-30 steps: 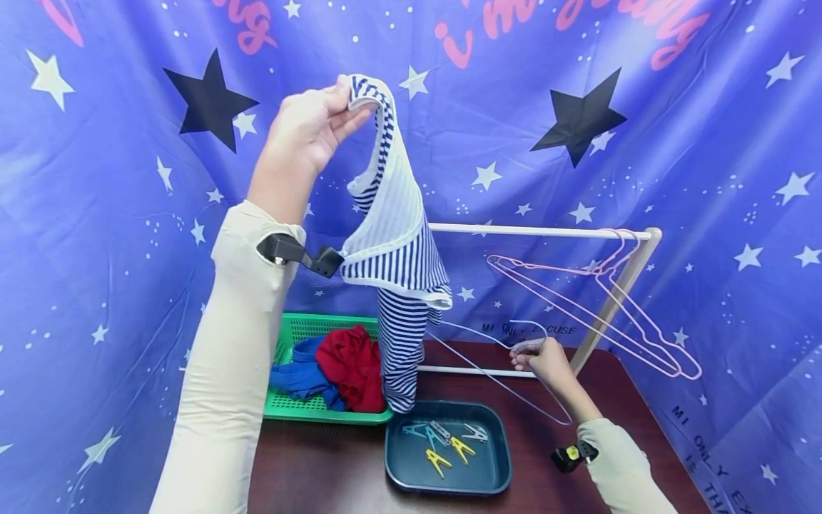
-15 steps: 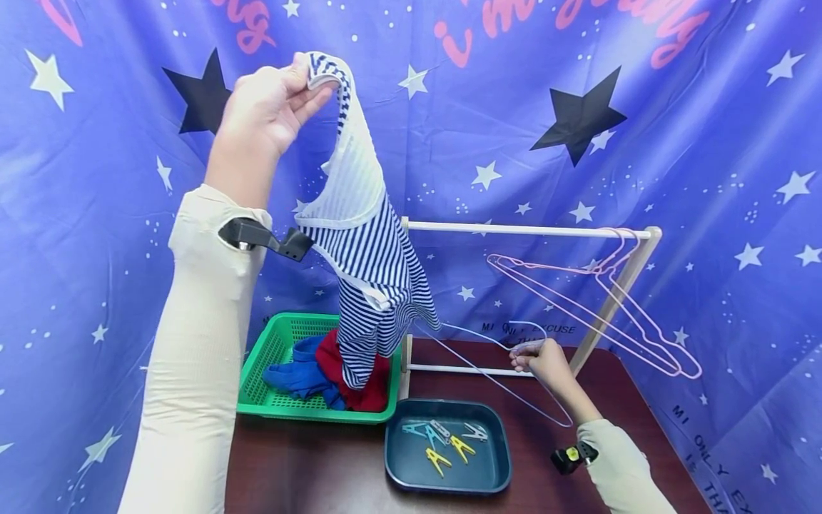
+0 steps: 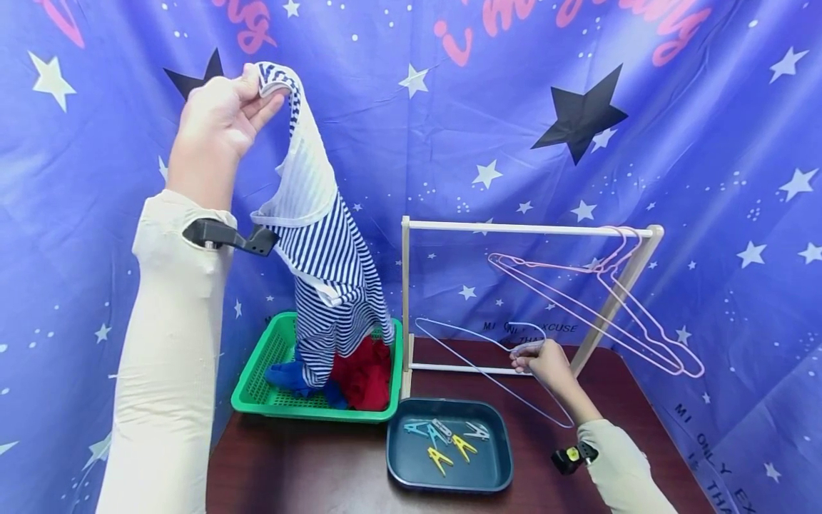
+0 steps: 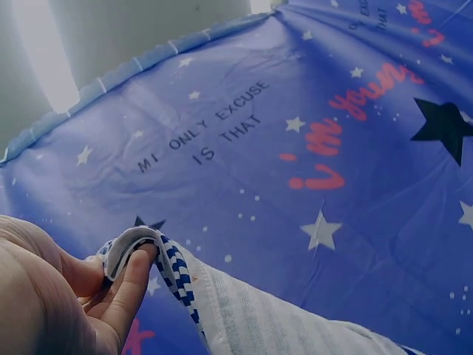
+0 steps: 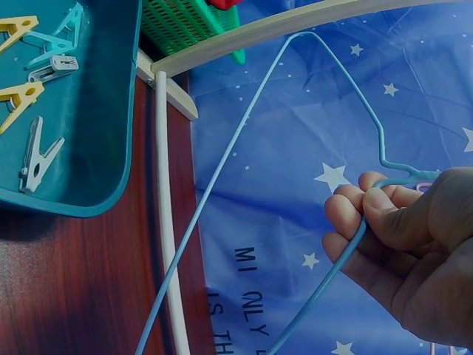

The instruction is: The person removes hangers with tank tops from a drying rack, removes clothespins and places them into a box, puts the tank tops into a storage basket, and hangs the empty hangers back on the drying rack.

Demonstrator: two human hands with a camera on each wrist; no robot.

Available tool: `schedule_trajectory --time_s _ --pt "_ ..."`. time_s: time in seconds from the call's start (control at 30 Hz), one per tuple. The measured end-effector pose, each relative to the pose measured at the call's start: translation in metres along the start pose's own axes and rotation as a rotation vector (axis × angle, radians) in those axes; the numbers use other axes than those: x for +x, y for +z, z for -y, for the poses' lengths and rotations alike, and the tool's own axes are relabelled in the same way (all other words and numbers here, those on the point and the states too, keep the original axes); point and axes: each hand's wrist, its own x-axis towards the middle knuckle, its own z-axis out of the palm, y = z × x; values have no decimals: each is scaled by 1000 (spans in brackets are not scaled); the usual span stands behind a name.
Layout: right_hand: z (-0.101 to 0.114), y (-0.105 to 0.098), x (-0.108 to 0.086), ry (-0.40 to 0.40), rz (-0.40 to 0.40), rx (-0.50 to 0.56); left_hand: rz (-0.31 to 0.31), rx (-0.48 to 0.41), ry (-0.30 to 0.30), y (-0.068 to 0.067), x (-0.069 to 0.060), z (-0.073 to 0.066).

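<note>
High at the left of the head view, my left hand point(image 3: 221, 114) pinches the edge of a navy-and-white striped shirt point(image 3: 327, 246) between thumb and fingers. The shirt hangs down, its lower end in front of the green basket point(image 3: 247, 385) and over the clothes there. In the left wrist view the pinched striped edge point(image 4: 177, 270) curls over the fingers. My right hand point(image 3: 542, 360) grips a light blue wire hanger point(image 3: 475, 368) near its neck, low before the rack. The right wrist view shows thumb and fingers round the hanger's wire point(image 5: 310, 299).
A rack with a white top rail point(image 3: 501, 228) stands behind, two pink hangers point(image 3: 578, 321) at its right end. Red cloth point(image 3: 366, 378) and blue cloth point(image 3: 285, 376) lie in the basket. A dark tray point(image 3: 394, 464) in front holds several clothespins point(image 3: 439, 460).
My left hand has carried the striped shirt leftward, rising first and then dipping slightly, uncovering the rack's left post and the hanger's left end. My right hand and the hanger stay put.
</note>
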Motion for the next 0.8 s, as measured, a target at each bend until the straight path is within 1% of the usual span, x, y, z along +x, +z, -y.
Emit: schedule_trajectory --time_s 0.23,0.3,0.43,0.6,0.7,0.8 --pt "-1 1 -1 32 7 83 -22 41 19 -17 8 7" --pt "-1 1 -2 32 7 86 -27 52 27 -23 10 10" --pt "-1 1 -2 28 7 78 -34 69 16 -37 15 13" --pt "-2 2 -3 31 5 89 -34 64 -15 -54 21 14" --pt "-3 2 -3 32 -1 102 -24 64 -20 -59 21 15" --pt "-3 2 -4 23 -5 98 -18 73 -18 -60 19 17"
